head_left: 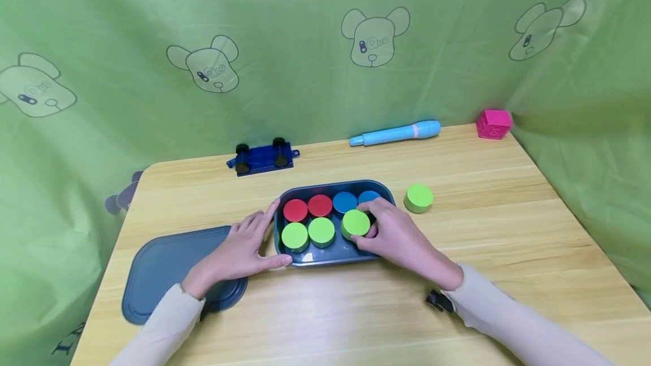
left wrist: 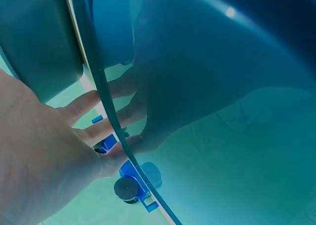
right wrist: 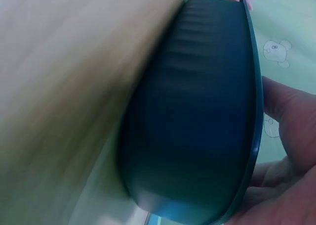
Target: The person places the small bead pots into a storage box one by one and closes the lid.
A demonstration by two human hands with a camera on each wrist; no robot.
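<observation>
A dark blue-grey box (head_left: 325, 256) stands on the table with round blocks in it. Two red blocks (head_left: 320, 205) and two blue blocks (head_left: 344, 202) line its back row; two green blocks (head_left: 295, 236) lie front left. My right hand (head_left: 402, 239) pinches another green block (head_left: 355, 223) between thumb and fingers over the box's front right part. Along the box's left end my left hand (head_left: 236, 252) spreads its fingers, thumb at the front corner. In the right wrist view, the box's outer wall (right wrist: 192, 111) hides the held block.
The box's lid (head_left: 168, 270) lies beneath my left forearm. One more green block (head_left: 419, 199) sits right of the box. Along the back are a blue wheeled toy base (head_left: 263, 157), a light blue pen (head_left: 396, 133) and a pink cube (head_left: 493, 123). A green curtain (head_left: 305, 72) surrounds the table.
</observation>
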